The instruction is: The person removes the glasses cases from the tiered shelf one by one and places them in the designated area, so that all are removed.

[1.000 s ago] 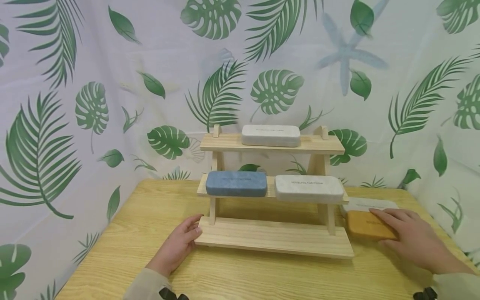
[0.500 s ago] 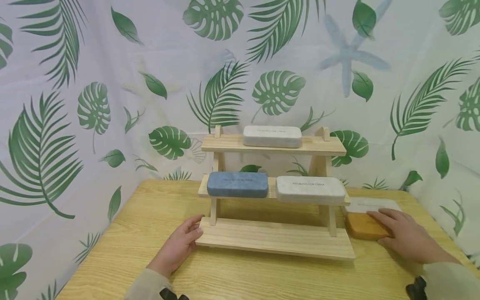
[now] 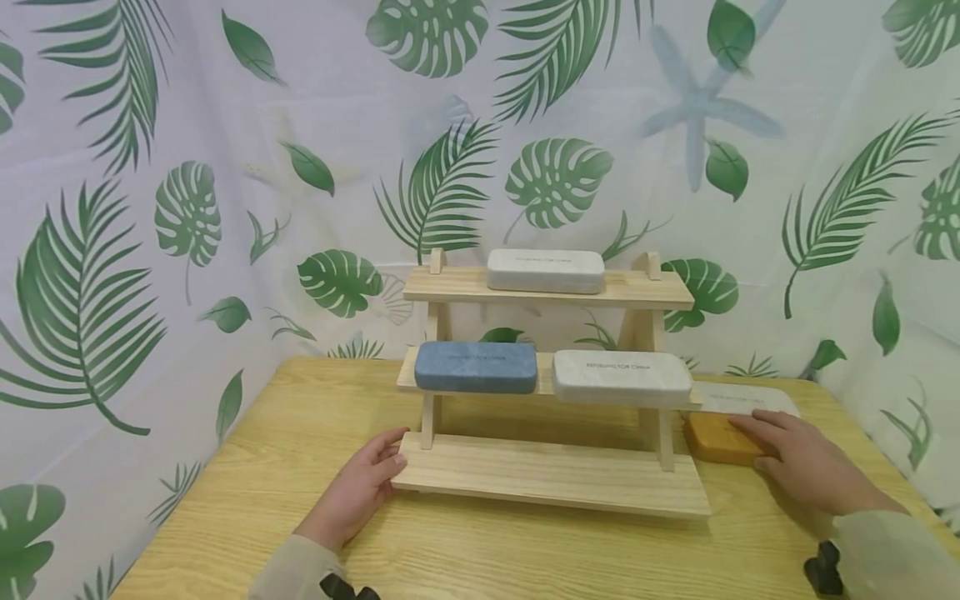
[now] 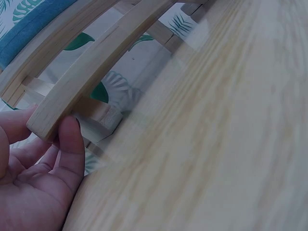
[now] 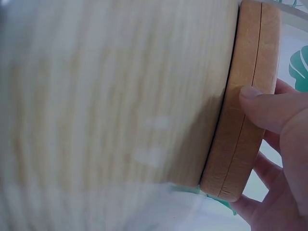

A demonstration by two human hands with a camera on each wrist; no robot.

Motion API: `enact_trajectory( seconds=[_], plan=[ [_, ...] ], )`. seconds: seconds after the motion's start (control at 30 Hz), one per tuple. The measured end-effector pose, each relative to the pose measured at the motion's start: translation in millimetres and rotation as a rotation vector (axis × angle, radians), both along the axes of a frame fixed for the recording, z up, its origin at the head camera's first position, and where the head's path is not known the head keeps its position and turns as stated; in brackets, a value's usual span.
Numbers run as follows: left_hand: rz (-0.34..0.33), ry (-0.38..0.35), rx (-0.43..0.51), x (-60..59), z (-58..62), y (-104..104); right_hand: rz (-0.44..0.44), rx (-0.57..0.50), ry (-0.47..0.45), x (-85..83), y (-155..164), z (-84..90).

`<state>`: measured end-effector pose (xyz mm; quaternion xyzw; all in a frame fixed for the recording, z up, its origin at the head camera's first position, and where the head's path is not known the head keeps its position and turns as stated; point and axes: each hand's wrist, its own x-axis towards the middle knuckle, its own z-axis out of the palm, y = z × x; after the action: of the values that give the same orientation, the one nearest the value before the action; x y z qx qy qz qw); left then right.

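Observation:
My left hand pinches the left end of the bottom board of a three-tier wooden display stand; in the left wrist view, thumb and fingers close round that board end. At the stand's right, my right hand grips an orange glasses case lying on the table. The right wrist view has the thumb on the side of the orange case, across its lid seam, with the other fingers partly hidden behind it. A white glasses case lies just behind the orange one.
On the middle tier sit a blue glasses case and a white, lettered case. Another pale case rests on the top tier. The wooden table meets a leaf-printed cloth at the back and sides.
My right hand has moved left and slightly away, and the orange glasses case has shifted the same way, nearer the stand. My left hand stays at the bottom board.

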<state>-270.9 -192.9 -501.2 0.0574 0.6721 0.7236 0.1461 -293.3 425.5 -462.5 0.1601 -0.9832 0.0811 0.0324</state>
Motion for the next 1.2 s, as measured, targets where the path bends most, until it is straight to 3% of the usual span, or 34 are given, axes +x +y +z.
enact_trajectory(
  seconds=[0.33, 0.6, 1.2],
  plan=[
    [0.013, 0.0, -0.017, 0.9, 2.6, 1, -0.02, -0.086, -0.058, 3.1, 0, 2.2],
    [-0.009, 0.014, 0.0, 1.4, 3.8, 1, -0.002, -0.135, 0.034, 7.4, 0, 8.4],
    [0.004, 0.009, -0.023, 2.5, 5.7, 3, 0.017, -0.348, 0.135, 22.0, -38, 54.1]
  ],
)
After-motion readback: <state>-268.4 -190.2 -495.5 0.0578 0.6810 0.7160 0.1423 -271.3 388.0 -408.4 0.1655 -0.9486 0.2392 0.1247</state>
